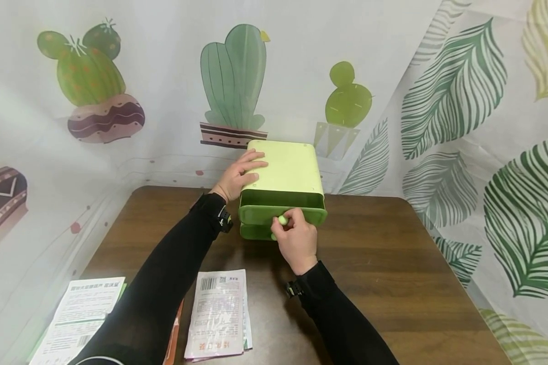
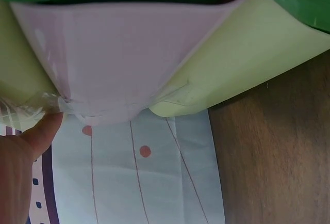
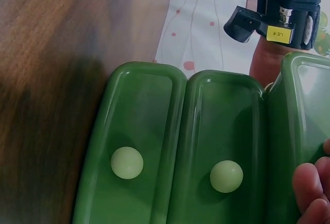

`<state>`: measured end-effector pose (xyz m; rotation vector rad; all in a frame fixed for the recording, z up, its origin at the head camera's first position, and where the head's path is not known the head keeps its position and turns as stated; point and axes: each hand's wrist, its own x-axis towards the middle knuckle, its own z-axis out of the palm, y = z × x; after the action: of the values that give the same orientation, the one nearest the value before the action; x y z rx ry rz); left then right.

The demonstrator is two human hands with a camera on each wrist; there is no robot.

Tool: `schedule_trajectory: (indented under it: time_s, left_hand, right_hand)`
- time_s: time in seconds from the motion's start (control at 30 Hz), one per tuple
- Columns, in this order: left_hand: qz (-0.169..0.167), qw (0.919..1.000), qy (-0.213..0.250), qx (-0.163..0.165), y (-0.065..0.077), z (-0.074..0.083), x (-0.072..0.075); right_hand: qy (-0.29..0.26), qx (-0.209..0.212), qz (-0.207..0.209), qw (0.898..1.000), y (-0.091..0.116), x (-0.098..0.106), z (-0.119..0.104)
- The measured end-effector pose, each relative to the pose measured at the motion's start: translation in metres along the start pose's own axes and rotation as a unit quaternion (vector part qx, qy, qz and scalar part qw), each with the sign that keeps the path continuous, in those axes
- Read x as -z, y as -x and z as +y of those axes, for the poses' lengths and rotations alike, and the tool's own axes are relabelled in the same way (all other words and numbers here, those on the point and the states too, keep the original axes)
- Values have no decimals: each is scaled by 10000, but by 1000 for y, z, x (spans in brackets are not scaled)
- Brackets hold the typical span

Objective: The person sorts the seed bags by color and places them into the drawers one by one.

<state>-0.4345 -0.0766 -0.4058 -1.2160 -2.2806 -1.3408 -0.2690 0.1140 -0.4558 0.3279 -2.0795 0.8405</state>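
Observation:
A small desktop drawer cabinet [image 1: 285,165], pale yellow-green with dark green drawer fronts, stands at the back of the table. Its top drawer [image 1: 255,215] is pulled partway out, with a dark gap behind the front. My right hand [image 1: 298,243] pinches the round pale knob [image 1: 283,220] of that drawer. Fingers spread, my left hand [image 1: 239,175] rests on the cabinet's top at the left edge. In the left wrist view, clear tape [image 2: 51,102] runs along the cabinet's side near a finger. Two lower drawers show knobs [image 3: 127,163] in the right wrist view, both pushed in.
A pink-and-white printed packet [image 1: 216,314] lies on the wooden table [image 1: 370,263] in front of the cabinet. Farther left is a white-and-green packet [image 1: 79,314], with an orange edge [image 1: 173,334] beside my left sleeve. A patterned cloth [image 1: 164,101] hangs behind the cabinet.

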Motion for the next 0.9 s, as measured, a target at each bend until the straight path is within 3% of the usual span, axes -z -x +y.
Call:
schedule_trajectory:
  time_s: [0.9]
  left_hand:
    - [60, 9999, 115, -27, 0, -2, -1]
  right_hand:
    - [15, 28, 59, 10000, 13, 9, -8]
